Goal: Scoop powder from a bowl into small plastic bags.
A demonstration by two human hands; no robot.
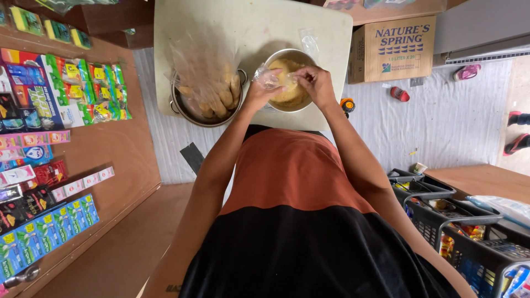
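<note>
Both my hands meet over the metal bowl (290, 83) of yellow dough on the surface (254, 27). My left hand (259, 91) pinches a small clear plastic bag (269, 79); my right hand (313, 81) closes on its other edge, directly above the dough.

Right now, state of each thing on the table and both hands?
left hand: pinching a small clear plastic bag over the metal bowl
right hand: fingers at the bag's mouth
metal bowl: upright, holds yellowish food
pot: upright, lined with a large open clear bag of tan pieces
cardboard box: closed, on the floor
</note>
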